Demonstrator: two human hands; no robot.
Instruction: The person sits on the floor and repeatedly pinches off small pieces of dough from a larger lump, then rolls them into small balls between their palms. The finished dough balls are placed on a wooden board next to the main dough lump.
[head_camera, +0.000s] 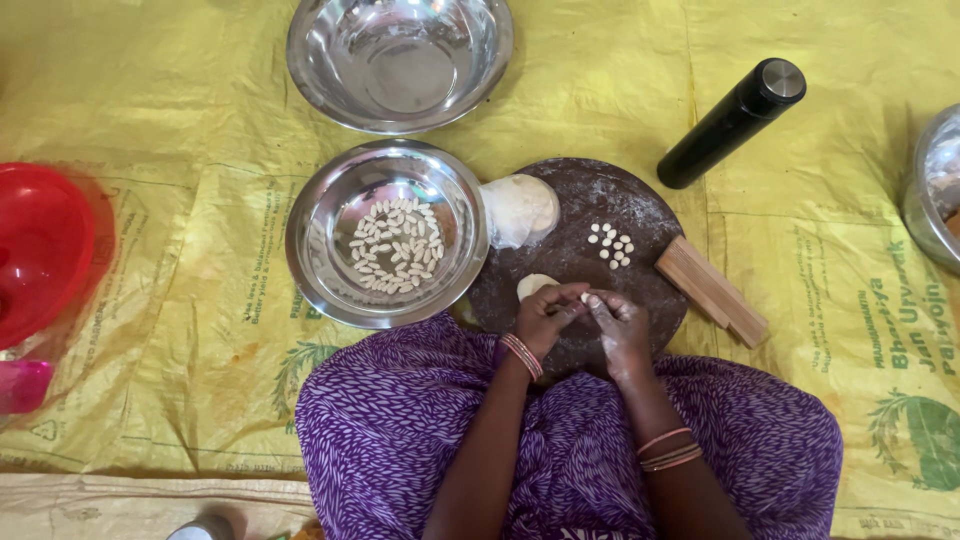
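Looks like a home cooking spot set up right on the floor: a yellow plastic sack sheet (700, 60) spread out as the work surface, steel bowls (400, 62) at the far side, and a round floured rolling board (585, 262) in the middle.

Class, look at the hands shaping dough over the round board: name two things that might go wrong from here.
1. The dough lump sits at the round board edge, overhanging toward the steel bowl; a nudge might push it onto the yellow sheet.
2. The left hand and right hand work close to a small dough disc and may squash it.
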